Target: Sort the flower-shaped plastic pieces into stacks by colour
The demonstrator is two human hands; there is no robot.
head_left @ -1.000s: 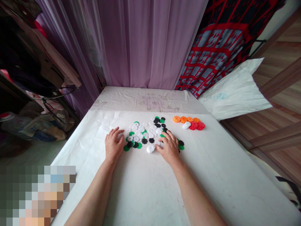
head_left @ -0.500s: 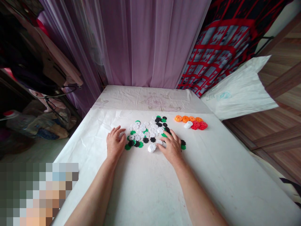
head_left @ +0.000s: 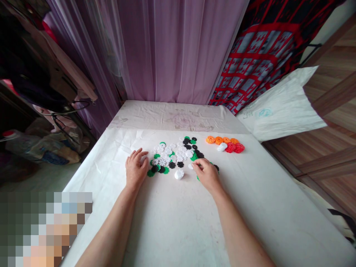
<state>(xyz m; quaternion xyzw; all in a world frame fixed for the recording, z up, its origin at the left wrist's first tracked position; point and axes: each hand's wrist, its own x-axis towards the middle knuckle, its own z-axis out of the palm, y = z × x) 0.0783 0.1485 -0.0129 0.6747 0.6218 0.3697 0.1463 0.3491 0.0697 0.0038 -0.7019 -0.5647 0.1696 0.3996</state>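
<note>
A loose pile of small flower-shaped plastic discs point(head_left: 172, 155), white, black and green, lies in the middle of a white-covered table point(head_left: 172, 222). My left hand point(head_left: 135, 168) rests flat at the pile's left edge, fingers spread. My right hand point(head_left: 206, 172) is at the pile's right edge with fingers curled in a pinch on a small white disc point(head_left: 190, 166). A small stack of white discs point(head_left: 179, 174) sits just in front of the pile between my hands.
A row of orange discs point(head_left: 221, 140), red discs point(head_left: 236, 148) and a white piece point(head_left: 221, 147) lies at the back right. A white plastic bag point(head_left: 278, 111) hangs over the table's right edge. Purple curtains point(head_left: 172, 52) stand behind; cluttered shelves are at left.
My right hand went from lying flat over the discs to a curled pinch, shifting slightly right. My left hand has stayed in place.
</note>
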